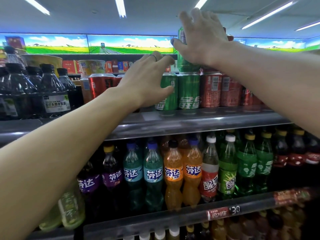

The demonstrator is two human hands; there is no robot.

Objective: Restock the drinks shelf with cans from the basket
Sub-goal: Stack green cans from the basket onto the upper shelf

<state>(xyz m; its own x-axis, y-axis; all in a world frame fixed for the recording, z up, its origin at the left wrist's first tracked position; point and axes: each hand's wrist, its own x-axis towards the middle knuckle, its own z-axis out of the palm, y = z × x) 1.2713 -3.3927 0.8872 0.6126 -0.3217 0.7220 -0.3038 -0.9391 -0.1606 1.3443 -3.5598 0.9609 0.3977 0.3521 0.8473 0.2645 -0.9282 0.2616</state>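
On the top shelf (199, 119) stands a row of cans: two green cans and several red cans (211, 90) to their right. My left hand (149, 80) wraps the leftmost green can (168, 91) from its left side. My right hand (202, 38) grips a second-tier green can (186, 54) that stands stacked on the lower green can (188, 90). The basket is not in view.
More red cans (99, 84) and dark water bottles (55, 90) stand to the left on the same shelf. Below are coloured soda bottles (173, 172) in a row. A price strip (223, 212) runs along the lower shelf edge.
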